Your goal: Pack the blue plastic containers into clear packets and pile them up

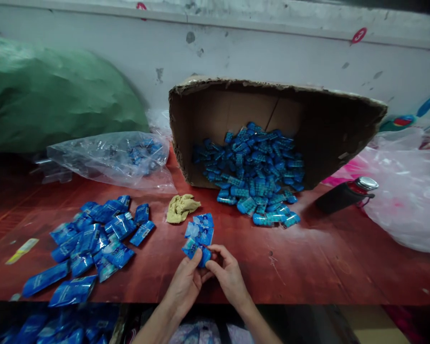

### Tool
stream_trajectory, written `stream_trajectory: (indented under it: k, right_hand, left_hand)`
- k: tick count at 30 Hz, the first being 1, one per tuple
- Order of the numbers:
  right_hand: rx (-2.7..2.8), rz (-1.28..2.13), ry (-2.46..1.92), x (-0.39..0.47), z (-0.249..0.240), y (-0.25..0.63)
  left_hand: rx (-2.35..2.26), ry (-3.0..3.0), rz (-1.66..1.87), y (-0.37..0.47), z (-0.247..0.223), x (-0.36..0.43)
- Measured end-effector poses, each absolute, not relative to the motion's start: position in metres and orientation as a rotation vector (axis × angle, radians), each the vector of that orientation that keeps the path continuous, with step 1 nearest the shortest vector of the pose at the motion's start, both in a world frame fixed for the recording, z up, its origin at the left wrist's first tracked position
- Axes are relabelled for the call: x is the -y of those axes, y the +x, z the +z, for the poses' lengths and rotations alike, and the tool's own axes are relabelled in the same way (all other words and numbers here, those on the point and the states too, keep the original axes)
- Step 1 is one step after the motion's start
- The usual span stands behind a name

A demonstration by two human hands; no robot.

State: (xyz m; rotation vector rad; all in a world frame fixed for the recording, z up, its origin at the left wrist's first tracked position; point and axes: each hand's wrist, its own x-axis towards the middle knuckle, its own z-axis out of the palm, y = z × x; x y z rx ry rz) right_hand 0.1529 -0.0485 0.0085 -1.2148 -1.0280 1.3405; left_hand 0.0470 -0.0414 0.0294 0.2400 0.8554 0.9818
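Both hands meet at the table's front edge around a small blue packet (203,256). My left hand (187,279) grips it with the thumb on top, and my right hand (227,273) pinches its right side. Just beyond my fingers lie a few flat blue packets (202,224) on the red table. A crumpled yellow cloth (182,208) sits behind them. Farther back, a tipped cardboard box (222,102) spills a heap of small blue capsule-shaped items (258,162). To the left is a pile of filled blue packets (89,239).
A black bottle (340,196) with a metal cap leans at the right beside pink-white plastic bags (408,191). At the left are a clear bag (111,157), a large green sack (57,95) and a yellow cutter (22,251). More blue packets (53,327) lie below the table edge.
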Motion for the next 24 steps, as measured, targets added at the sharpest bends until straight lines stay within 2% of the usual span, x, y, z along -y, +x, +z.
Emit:
stream_trajectory:
  k: [3,5,8,10,13,16,19,21,24]
  right_hand:
    - [1.064,1.385,-1.187,0.048,0.006,0.148]
    - [1.156,1.402,-1.202,0.047,0.008,0.149]
    - [1.358,1.266,-1.263,0.041,0.016,0.156]
    - [1.485,1.115,-1.306,0.03,0.025,0.159]
    - [1.7,0.843,-1.369,-0.002,0.037,0.156]
    - [1.986,0.529,-1.624,-0.045,0.04,0.142]
    - [2.055,0.475,-1.748,-0.082,0.032,0.126]
    - [2.097,0.478,-1.766,-0.096,0.025,0.119]
    - [2.17,0.474,-1.755,-0.099,0.02,0.12]
  left_hand:
    - [-0.928,0.178,1.047,0.027,0.036,0.03]
    - [-0.968,0.114,1.216,0.001,0.048,0.02]
    - [-0.986,0.05,1.549,-0.045,0.071,0.007]
    - [-1.05,0.005,1.637,-0.064,0.082,0.002]
    - [-1.215,0.272,1.51,-0.063,0.079,-0.008]
    - [-1.55,1.013,1.393,-0.042,0.053,-0.034]
    - [-1.835,1.734,1.194,-0.023,0.019,-0.069]
    - [-1.902,1.881,1.034,-0.017,0.001,-0.087]
    - [-1.895,1.923,1.001,-0.014,-0.017,-0.096]
